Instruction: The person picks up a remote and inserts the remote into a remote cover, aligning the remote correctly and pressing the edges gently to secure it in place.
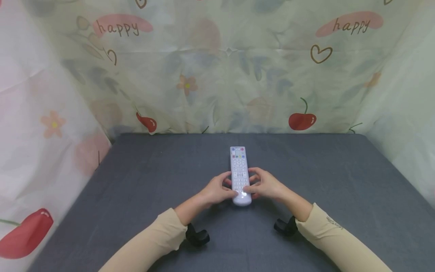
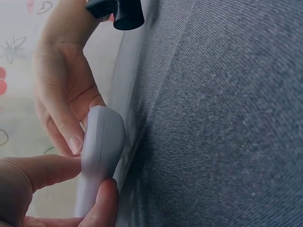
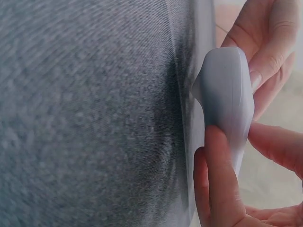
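A white remote control (image 1: 240,170) with many small buttons is held between both hands, its long side pointing away from me and its button face up. My left hand (image 1: 219,189) grips its left edge near the lower end, thumb on top and fingers at the side and underneath. On the right edge my right hand (image 1: 266,184) pinches it the same way, its thumb on the face. In the left wrist view the rounded near end of the remote (image 2: 106,137) stands off the cloth. The right wrist view shows the remote's pale underside (image 3: 222,94) with fingertips against it.
A dark grey cloth (image 1: 163,162) covers the table. Patterned curtains (image 1: 224,90) stand behind it and at both sides. A black wrist mount (image 1: 198,236) sits under the left cuff, another black mount (image 1: 285,226) under the right cuff.
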Demonstrator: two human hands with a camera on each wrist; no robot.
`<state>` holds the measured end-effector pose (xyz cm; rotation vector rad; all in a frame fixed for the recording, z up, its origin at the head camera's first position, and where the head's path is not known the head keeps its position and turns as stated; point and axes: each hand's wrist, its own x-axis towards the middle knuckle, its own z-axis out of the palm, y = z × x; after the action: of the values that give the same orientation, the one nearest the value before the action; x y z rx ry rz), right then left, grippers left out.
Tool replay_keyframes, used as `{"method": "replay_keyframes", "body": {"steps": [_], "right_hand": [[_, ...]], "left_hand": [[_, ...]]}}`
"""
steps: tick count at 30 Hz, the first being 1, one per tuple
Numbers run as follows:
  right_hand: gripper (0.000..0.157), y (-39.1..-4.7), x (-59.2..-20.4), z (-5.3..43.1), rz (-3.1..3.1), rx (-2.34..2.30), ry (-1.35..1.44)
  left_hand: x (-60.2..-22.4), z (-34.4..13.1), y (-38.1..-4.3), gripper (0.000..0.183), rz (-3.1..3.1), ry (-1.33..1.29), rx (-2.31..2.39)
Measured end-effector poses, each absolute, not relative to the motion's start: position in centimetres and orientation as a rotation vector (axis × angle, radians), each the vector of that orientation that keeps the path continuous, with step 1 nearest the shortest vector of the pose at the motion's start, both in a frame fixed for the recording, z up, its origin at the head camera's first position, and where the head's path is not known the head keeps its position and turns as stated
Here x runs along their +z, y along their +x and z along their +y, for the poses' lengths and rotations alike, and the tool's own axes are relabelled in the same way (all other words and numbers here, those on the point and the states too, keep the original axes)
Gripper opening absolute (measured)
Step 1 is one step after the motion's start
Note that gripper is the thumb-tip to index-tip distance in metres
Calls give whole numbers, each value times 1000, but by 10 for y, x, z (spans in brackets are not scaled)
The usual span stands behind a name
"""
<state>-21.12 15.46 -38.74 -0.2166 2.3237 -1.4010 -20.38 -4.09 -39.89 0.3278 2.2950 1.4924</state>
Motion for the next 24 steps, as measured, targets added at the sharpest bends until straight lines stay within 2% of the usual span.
{"method": "replay_keyframes", "body": {"steps": [24], "right_hand": [[69,-212,-393,157,2331,-1328,-216]], "left_hand": [[-403,-42,-202,66,2341,313,1401]]}}
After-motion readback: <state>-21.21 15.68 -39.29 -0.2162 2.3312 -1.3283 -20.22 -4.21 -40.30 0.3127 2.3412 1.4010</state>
